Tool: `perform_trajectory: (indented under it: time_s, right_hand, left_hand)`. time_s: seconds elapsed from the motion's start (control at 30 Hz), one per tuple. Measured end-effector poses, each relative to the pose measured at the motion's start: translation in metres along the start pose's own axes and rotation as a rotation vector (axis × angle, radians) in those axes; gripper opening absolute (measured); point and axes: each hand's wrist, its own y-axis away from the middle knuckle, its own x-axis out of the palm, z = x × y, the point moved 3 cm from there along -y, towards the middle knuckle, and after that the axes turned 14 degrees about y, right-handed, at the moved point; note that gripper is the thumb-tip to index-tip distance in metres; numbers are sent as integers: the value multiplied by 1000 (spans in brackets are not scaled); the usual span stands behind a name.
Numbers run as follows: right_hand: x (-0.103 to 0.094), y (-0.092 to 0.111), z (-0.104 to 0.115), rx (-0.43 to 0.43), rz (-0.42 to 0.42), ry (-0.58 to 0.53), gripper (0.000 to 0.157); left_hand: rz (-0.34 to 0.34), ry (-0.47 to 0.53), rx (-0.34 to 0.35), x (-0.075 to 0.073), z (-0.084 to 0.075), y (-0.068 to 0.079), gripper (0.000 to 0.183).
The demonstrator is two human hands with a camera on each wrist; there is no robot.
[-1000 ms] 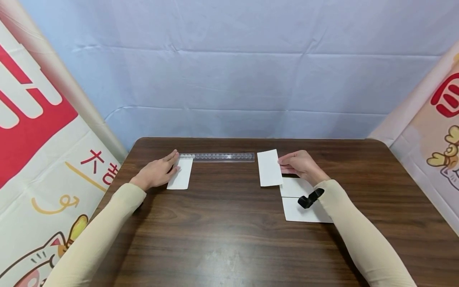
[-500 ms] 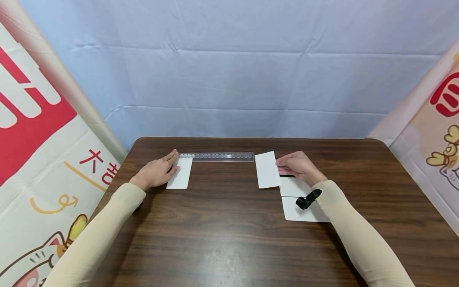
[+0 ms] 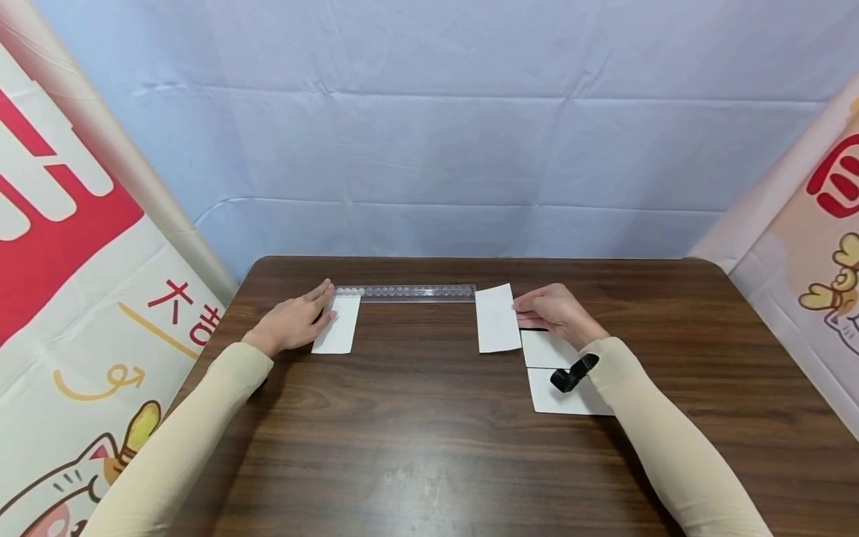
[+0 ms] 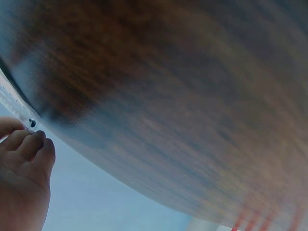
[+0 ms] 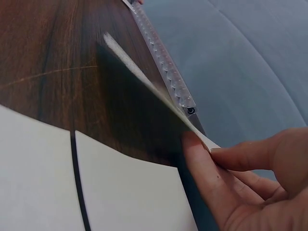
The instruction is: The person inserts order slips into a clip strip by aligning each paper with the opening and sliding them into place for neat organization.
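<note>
A clear plastic strip (image 3: pixel 419 291) with a row of round bumps lies along the far part of the table. At its left end, my left hand (image 3: pixel 290 322) rests its fingertips, the thumb lying over a white card (image 3: pixel 338 328) whose top edge meets the strip. My right hand (image 3: pixel 554 312) pinches the right edge of another white card (image 3: pixel 498 319) between thumb and fingers. That held card is tilted, its top left corner at the strip's right end. In the right wrist view, the held card (image 5: pixel 139 72) shows nearly edge-on, with a dark back.
Two more white cards (image 3: pixel 567 394) lie on the table (image 3: pixel 416 432) under my right wrist, one behind the other, with a thin dark line between them. A pale cloth (image 3: pixel 443 164) hangs behind the table; printed cloths hang at both sides.
My right hand has moved slightly left with the held card, bringing it up to the strip's right end. My left hand, the strip and the left card keep their places.
</note>
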Motion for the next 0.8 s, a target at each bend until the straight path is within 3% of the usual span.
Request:
perform_trajectory:
  time_s: [0.8]
  right_hand:
    - [0,-4,-2,-7,9,-38,43]
  left_hand:
    - [-7,5,9,2,2,-2,66]
